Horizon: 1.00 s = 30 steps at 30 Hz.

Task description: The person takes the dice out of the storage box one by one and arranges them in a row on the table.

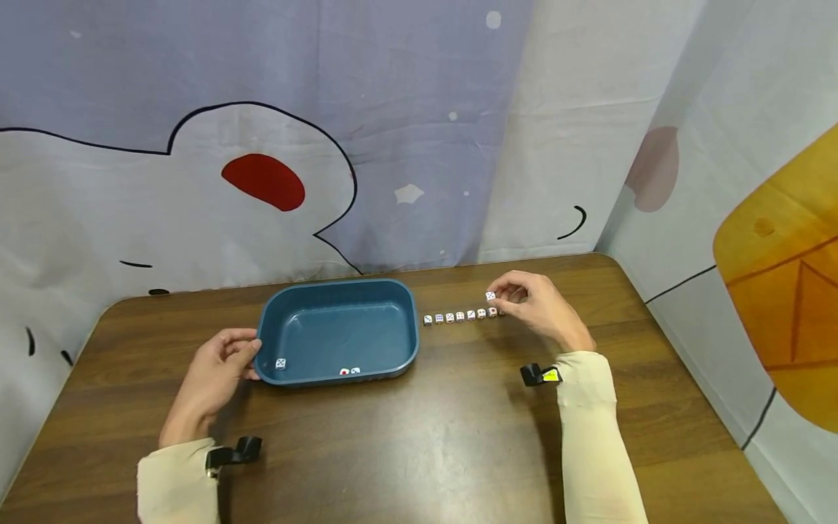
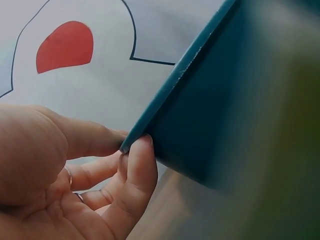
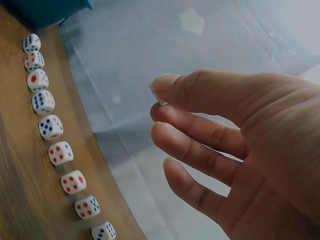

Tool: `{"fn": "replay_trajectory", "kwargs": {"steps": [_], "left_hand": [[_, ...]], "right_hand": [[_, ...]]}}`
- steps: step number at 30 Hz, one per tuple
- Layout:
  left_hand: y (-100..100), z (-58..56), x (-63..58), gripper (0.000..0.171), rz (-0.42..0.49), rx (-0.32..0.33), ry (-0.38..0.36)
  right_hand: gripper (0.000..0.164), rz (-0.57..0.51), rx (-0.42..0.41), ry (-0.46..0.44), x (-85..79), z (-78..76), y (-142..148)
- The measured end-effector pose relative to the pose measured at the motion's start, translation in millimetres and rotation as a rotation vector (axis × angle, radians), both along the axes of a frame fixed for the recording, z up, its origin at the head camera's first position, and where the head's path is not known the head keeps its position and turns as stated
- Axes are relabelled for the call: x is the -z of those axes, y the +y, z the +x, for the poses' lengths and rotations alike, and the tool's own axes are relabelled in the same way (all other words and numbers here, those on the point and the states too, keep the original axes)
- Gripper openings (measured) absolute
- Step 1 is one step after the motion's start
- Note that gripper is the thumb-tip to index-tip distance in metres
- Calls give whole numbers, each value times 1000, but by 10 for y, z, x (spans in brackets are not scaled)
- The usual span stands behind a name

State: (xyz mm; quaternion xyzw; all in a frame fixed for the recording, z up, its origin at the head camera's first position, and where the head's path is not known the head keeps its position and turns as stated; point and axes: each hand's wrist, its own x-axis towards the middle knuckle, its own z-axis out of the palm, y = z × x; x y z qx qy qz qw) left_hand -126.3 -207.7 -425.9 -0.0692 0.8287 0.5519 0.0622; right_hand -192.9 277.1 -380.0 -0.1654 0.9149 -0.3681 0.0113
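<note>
At the left end of a blue tray [image 1: 340, 331], my left hand [image 1: 219, 364] pinches the rim between thumb and fingers; the left wrist view shows this grip on the tray edge [image 2: 165, 95] up close. Between thumb and index finger, my right hand [image 1: 540, 309] pinches a white die [image 1: 490, 296] above the far end of a row of dice [image 1: 460, 316]. Only a sliver of that held die [image 3: 158, 97] shows in the right wrist view. The row runs rightward from beside the tray, its dice spotted in red and blue [image 3: 51, 127]. Inside the tray lie one die [image 1: 280, 364] at left and two near the front wall [image 1: 350, 372].
Everything stands on a brown wooden table [image 1: 406, 451]. A printed cloth [image 1: 419, 145] hangs behind its back edge, and another cloth [image 1: 720, 218] borders the right side. Black straps with small mounts sit on both wrists.
</note>
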Motion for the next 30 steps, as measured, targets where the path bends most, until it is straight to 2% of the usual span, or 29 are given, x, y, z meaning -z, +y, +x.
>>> {"fn": "replay_trajectory", "kwargs": {"steps": [14, 30], "left_hand": [[12, -6, 25, 43, 16, 21, 9], [18, -6, 35, 45, 16, 24, -1]], "right_hand": [[15, 2, 73, 8, 3, 22, 263], [18, -11, 155, -45, 54, 36, 486]]}}
